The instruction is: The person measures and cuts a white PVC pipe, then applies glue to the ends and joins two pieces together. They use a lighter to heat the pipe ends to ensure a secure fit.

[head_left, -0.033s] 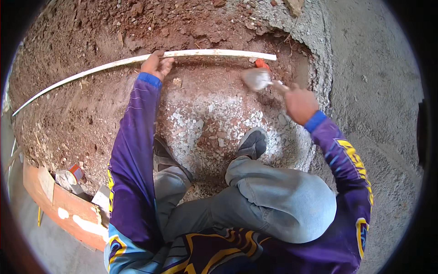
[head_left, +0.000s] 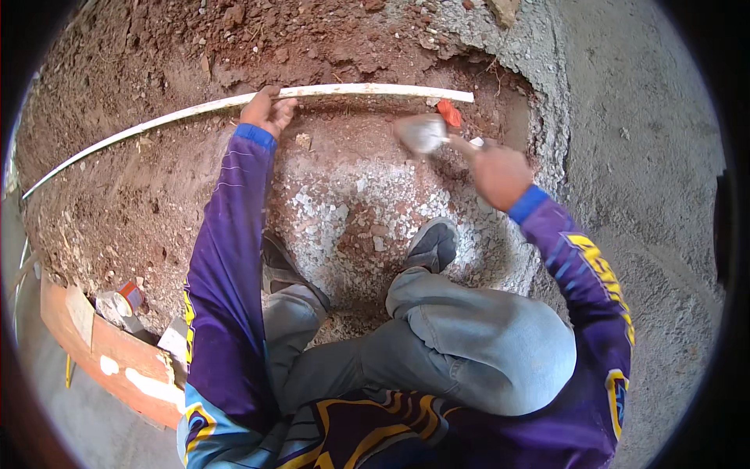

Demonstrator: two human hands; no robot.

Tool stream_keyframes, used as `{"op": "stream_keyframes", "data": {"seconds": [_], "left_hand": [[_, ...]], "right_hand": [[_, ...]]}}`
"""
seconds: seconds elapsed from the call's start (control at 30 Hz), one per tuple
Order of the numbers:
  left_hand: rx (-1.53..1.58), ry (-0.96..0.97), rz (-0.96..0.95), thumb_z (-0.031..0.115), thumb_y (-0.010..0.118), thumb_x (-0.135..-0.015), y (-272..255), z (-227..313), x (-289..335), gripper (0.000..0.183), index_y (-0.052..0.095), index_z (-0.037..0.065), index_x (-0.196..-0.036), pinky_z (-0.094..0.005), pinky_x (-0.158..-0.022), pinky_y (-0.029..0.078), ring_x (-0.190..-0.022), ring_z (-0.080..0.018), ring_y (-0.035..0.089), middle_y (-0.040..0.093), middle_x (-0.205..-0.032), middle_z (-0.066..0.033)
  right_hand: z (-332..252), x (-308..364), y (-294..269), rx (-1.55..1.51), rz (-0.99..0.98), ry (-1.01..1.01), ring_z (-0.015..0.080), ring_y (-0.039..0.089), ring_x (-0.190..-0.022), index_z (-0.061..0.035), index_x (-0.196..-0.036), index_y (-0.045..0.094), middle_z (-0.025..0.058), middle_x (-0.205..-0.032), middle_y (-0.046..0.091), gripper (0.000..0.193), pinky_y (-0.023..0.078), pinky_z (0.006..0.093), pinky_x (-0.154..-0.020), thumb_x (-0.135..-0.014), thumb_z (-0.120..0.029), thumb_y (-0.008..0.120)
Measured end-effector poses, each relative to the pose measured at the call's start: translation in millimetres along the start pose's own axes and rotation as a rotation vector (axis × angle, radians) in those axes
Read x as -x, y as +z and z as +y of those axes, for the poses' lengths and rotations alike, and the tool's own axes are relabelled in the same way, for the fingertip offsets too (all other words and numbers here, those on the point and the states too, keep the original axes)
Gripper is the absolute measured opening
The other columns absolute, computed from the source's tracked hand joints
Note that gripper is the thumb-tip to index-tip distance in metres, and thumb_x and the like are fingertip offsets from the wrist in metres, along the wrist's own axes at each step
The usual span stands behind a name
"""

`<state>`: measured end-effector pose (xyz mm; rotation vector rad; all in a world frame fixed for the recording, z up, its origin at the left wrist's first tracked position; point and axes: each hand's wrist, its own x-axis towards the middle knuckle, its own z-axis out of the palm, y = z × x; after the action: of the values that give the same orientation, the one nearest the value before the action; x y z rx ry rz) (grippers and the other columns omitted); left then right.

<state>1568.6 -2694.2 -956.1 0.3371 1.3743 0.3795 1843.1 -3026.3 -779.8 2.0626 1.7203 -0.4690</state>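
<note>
A long white pipe or strip (head_left: pixel 367 89) runs across the red soil, from the far left to a free end right of centre. My left hand (head_left: pixel 268 113) is closed around it near its middle, thumb on the far side. My right hand (head_left: pixel 501 173) grips the handle of a trowel (head_left: pixel 424 134), whose blade is smeared by motion just above the soil. Its blade points left, on the near side of the pipe and apart from it. Beside the blade, close to the pipe's end, lies a small orange-red piece (head_left: pixel 449 113) of unclear kind.
Rough concrete (head_left: pixel 641 156) covers the right side, with a broken edge along the dug soil. White chips (head_left: pixel 375 195) lie scattered before my shoes (head_left: pixel 433 244). At lower left stands an orange-brown board (head_left: pixel 117 359) beside a small red-and-white container (head_left: pixel 130 297).
My right hand and the trowel have moved a little left and nearer to me, uncovering more of the orange-red piece. My left hand and the pipe have hardly shifted.
</note>
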Motion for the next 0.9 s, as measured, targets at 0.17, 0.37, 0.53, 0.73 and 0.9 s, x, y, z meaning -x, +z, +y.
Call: {"op": "stream_keyframes", "data": {"seconds": [0.17, 0.37, 0.53, 0.73, 0.9], "left_hand": [[-0.021, 0.001, -0.024, 0.013, 0.06, -0.099, 26.1, 7.5, 13.7, 0.024, 0.056, -0.005, -0.114, -0.0279, -0.048, 0.061, -0.061, -0.0246, 0.07, 0.072, -0.084, -0.0239], [-0.171, -0.028, -0.042, 0.017, 0.058, -0.101, -1.3, -9.2, -8.9, 0.018, 0.061, 0.001, -0.109, -0.0224, -0.04, 0.051, -0.051, -0.0155, 0.058, 0.068, -0.078, -0.0141], [-0.279, -0.074, 0.087, 0.016, 0.064, -0.097, -5.9, -17.3, -46.6, 0.02, 0.067, -0.003, -0.1, -0.0245, -0.039, 0.051, -0.05, -0.0174, 0.062, 0.07, -0.076, -0.0167], [-0.737, -0.024, 0.221, 0.025, 0.066, -0.096, 5.3, -26.5, -40.1, 0.025, 0.068, 0.003, -0.085, -0.0264, -0.039, 0.047, -0.047, -0.017, 0.06, 0.068, -0.066, -0.0091], [-1.259, 0.985, 0.247, 0.021, 0.072, -0.082, -22.1, -24.6, -11.9, 0.018, 0.073, 0.003, -0.082, -0.0402, -0.064, 0.056, -0.059, -0.0264, 0.069, 0.071, -0.068, -0.0108]], "right_hand": [[-71.4, -89.3, 8.5, -0.27, 0.026, -0.16, 0.0346, 0.073, -0.079, -0.0218, -0.141, 0.056, 0.0189, -0.095, 0.069, 0.037, 0.061, 0.0467, -0.064, -0.105, -0.022, 0.047], [-7.1, -47.4, 25.4, -0.143, -0.078, -0.007, 0.0346, 0.074, -0.08, -0.0231, -0.14, 0.058, 0.0191, -0.101, 0.07, 0.038, 0.062, 0.0476, -0.066, -0.105, -0.022, 0.045], [76.1, 32.5, 22.3, 0.096, -0.233, 0.243, 0.0355, 0.074, -0.076, -0.0189, -0.132, 0.065, 0.017, -0.085, 0.071, 0.037, 0.06, 0.0492, -0.069, -0.109, -0.029, 0.038], [90.9, 63.3, 14.7, 0.012, -0.201, 0.406, 0.0421, 0.072, -0.078, -0.0099, -0.109, 0.073, 0.022, -0.092, 0.073, 0.034, 0.058, 0.0537, -0.075, -0.103, -0.033, 0.049], [91.8, 84.7, 24.1, -0.422, -0.055, 0.311, 0.0406, 0.071, -0.091, -0.0075, -0.134, 0.058, 0.0237, -0.104, 0.073, 0.049, 0.057, 0.0507, -0.083, -0.09, -0.026, 0.068]]}}
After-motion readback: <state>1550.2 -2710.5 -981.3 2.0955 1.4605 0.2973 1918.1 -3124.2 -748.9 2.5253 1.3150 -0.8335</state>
